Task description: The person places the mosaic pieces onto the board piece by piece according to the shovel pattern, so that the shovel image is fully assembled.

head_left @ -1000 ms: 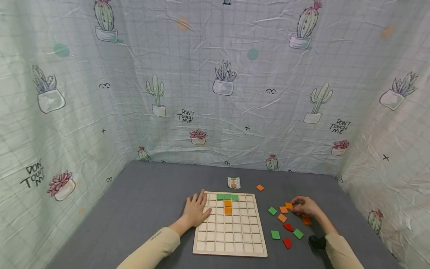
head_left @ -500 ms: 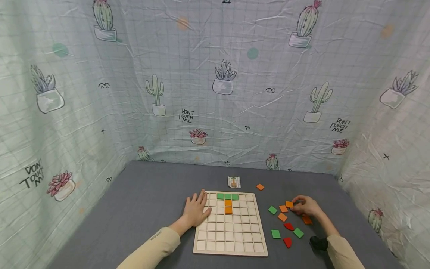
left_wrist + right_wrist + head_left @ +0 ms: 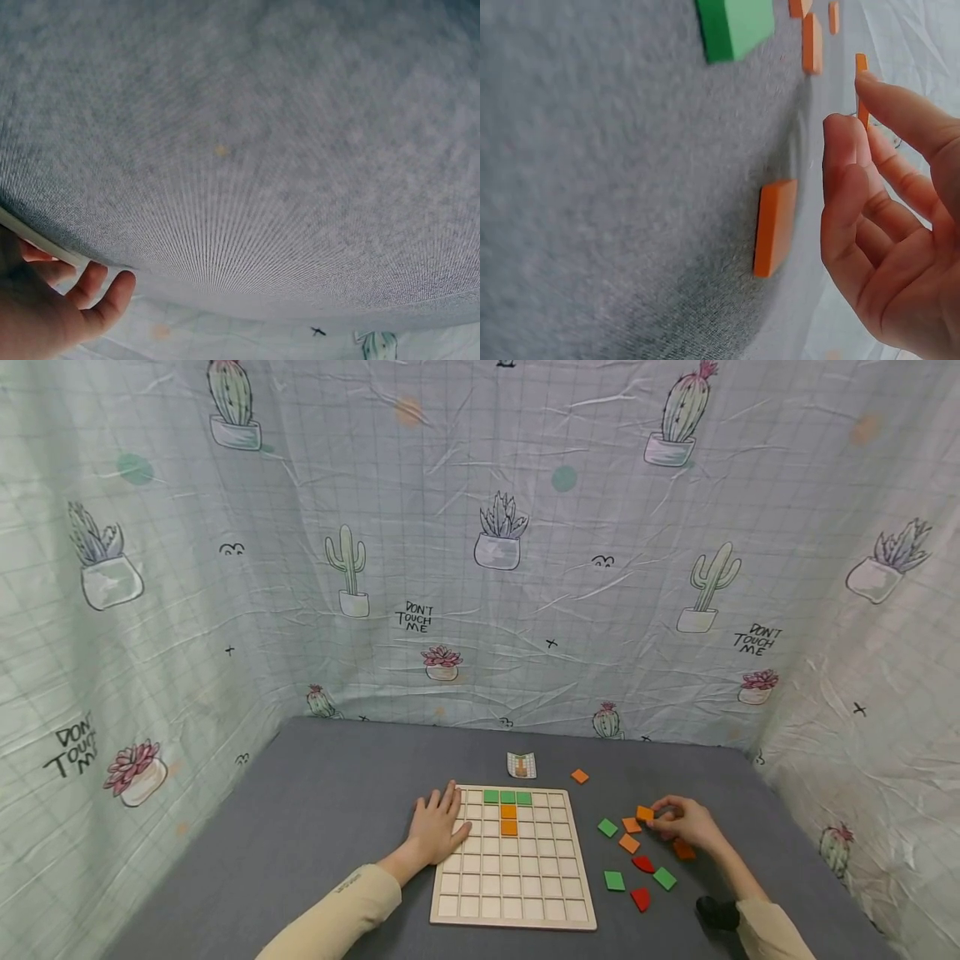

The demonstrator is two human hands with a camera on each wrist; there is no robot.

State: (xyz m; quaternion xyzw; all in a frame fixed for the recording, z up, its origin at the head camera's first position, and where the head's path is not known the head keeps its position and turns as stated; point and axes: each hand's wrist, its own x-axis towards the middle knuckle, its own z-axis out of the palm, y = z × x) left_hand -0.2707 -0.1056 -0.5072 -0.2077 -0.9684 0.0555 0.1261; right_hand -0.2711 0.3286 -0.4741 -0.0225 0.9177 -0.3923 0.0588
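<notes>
Right hand (image 3: 686, 823) pinching orange tile (image 3: 645, 814) between thumb and fingers, holding it over desk (image 3: 360, 793). Left hand (image 3: 433, 831) lying on left edge of board (image 3: 530, 887), fingers loose and spread, not gripping. On board, three green squares (image 3: 507, 797) sitting in top row, two orange squares (image 3: 508, 812) going down from middle one. Loose bits (image 3: 629, 843), orange, green and red, lying right of board. Small card (image 3: 521, 766) lying past board. Cactus sheet (image 3: 555, 602) hanging behind.

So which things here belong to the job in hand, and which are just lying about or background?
Likely the job's: gridded board; orange tile pinched by the right hand; loose orange tiles; loose green tiles; printed card.

Perhaps not: red pieces (none show on the board); cactus-print cloth.
</notes>
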